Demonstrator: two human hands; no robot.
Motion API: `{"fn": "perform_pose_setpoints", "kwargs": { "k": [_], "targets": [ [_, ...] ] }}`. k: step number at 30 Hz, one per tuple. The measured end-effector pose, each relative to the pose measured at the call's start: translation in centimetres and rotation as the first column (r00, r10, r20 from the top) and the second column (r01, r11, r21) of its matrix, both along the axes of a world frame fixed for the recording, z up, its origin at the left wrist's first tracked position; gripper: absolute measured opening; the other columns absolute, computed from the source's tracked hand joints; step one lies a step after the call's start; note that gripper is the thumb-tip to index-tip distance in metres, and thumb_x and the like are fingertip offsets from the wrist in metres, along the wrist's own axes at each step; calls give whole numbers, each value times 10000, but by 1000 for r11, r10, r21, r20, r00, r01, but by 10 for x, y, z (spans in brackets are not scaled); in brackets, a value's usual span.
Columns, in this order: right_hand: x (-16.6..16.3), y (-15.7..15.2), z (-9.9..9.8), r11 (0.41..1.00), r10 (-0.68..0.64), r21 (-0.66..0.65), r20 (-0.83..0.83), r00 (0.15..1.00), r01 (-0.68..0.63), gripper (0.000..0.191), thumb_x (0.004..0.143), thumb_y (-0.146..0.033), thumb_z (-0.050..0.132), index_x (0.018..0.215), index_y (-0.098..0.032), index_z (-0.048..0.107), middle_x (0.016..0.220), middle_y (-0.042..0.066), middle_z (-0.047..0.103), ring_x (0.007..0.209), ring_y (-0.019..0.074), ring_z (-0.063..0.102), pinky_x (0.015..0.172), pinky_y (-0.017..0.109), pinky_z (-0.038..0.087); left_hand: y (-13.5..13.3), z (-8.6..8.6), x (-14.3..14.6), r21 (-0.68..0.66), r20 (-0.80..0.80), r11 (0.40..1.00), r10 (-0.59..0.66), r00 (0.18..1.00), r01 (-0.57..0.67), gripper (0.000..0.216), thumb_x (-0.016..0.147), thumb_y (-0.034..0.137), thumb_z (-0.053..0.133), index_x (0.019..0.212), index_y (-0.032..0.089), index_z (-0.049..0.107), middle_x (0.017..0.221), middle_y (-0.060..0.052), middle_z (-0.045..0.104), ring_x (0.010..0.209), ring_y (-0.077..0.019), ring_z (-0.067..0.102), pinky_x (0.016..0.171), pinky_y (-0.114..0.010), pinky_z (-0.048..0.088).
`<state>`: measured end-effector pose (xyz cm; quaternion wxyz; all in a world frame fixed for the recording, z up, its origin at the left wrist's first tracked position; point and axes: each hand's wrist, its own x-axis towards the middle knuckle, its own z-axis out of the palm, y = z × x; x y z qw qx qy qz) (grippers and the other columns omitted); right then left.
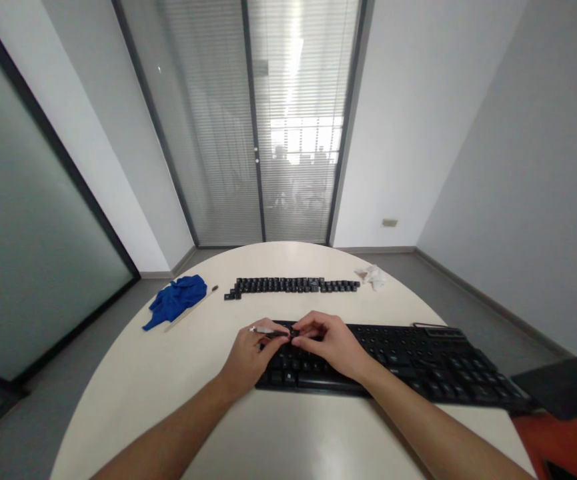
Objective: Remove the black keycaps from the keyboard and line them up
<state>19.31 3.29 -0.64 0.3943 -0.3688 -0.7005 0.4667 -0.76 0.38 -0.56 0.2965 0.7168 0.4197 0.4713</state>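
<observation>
On the smooth, pale worktop lies a long black plastic keyboard. Over its left end, the left hand has its grip closed on a slim pen-like tool; the right hand curls close, its hold hidden, so I cannot tell. Beyond: rumpled blue cloth, pale dark-tipped stick, rows of blocky keycaps, crumpled white tissue.

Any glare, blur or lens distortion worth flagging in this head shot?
Head view: bright glare on the blinds; soft sheen on the near table; walls lean, likely wide-angle distortion; keyboard markings soft; detail between left hand and right hand too small to make out.
</observation>
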Motion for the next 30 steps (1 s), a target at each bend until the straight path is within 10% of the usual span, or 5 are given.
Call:
{"fn": "perform_pose_setpoints", "kwargs": {
  "k": [12,30],
  "targets": [
    [8,8,9,995,99,-27,56,993,-98,391,877,-500,586,1046,-180,736,1013,68,742,940,210,652,894,363,486,0,-5,-6,186,-176,953,-209,962,241,162,922,274,588,979,197,718,932,-69,717,865,-168,664,798,-284,529],
    [9,7,1,981,155,-116,-25,988,-157,386,794,-384,719,1131,-196,703,995,52,735,853,171,666,812,312,516,-3,-1,0,48,-67,999,12,998,-8,137,883,243,602,912,198,729,917,-46,743,877,-190,689,788,-287,556]
  ]
}}
